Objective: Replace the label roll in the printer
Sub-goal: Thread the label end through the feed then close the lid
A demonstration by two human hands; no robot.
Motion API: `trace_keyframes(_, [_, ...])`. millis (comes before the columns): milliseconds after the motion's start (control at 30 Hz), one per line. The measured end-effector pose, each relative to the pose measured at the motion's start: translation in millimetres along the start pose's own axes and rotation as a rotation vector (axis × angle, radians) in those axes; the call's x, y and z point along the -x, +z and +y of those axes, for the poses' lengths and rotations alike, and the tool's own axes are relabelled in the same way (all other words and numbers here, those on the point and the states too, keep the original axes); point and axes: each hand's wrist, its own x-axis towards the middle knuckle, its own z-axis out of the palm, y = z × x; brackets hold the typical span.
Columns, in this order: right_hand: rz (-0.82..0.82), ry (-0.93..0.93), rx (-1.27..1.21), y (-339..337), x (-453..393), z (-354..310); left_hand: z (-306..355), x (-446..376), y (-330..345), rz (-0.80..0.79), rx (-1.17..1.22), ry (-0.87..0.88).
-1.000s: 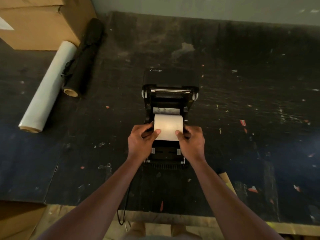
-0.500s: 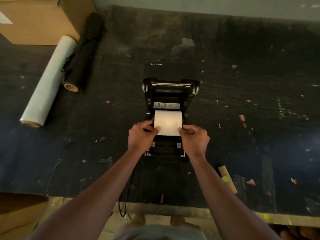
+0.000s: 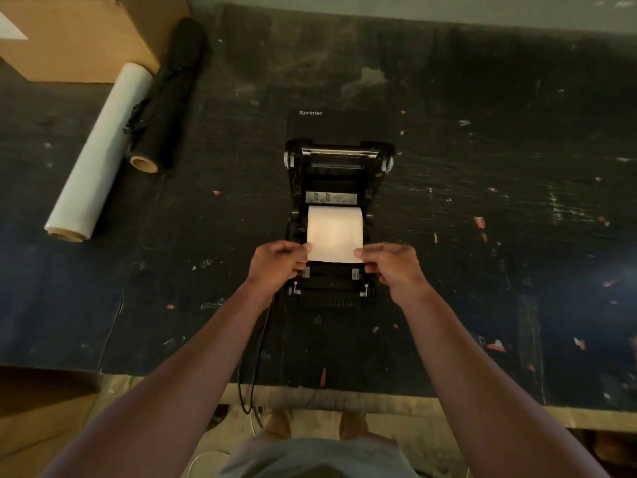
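Note:
A black label printer (image 3: pixel 339 160) sits mid-table with its lid swung open away from me. A white label roll (image 3: pixel 335 232) lies in the printer's bay, its loose end drawn toward me over the feed path. My left hand (image 3: pixel 277 267) pinches the paper's near left corner. My right hand (image 3: pixel 393 267) pinches the near right corner. Both hands hover over the printer's front, above the two grey paper guides (image 3: pixel 355 274). The roll's core is hidden under the paper.
A white film roll (image 3: pixel 100 153) and a black roll (image 3: pixel 169 94) lie at the far left beside a cardboard box (image 3: pixel 86 36). The printer's cable (image 3: pixel 253 367) hangs over the table's near edge. Another box (image 3: pixel 38 408) stands at lower left.
The paper's loose end has been pulled out farther toward me, with both hands shifted slightly apart at its corners. The camera view has tilted a little.

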Motion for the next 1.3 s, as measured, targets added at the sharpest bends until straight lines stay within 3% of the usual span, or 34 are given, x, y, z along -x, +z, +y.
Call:
trace_keyframes(500, [-0.044, -0.124, 0.344, 1, -16, 11, 1, -18, -5, -0.082, -0.559, 0.116])
trace_keyframes(833, [-0.040, -0.149, 0.395, 2, -23, 7, 17, -30, -1, -0.102, -0.724, 0.089])
trace_keyframes(1000, [-0.068, -0.175, 0.538, 0, -28, 4, 32, -40, -2, -0.172, -0.835, -0.020])
trace_keyframes(1167, [-0.060, -0.164, 0.693, 1, -28, -6, 33, -45, -6, -0.193, -0.737, -0.066])
trace_keyframes(1233, [-0.030, -0.177, 0.725, 1, -23, -6, 29, -45, -4, -0.185, -0.736, -0.044])
trace_keyframes(1300, [0.098, -0.319, 0.762, 2, -9, 0, 28, -45, -3, -0.172, -0.759, -0.038])
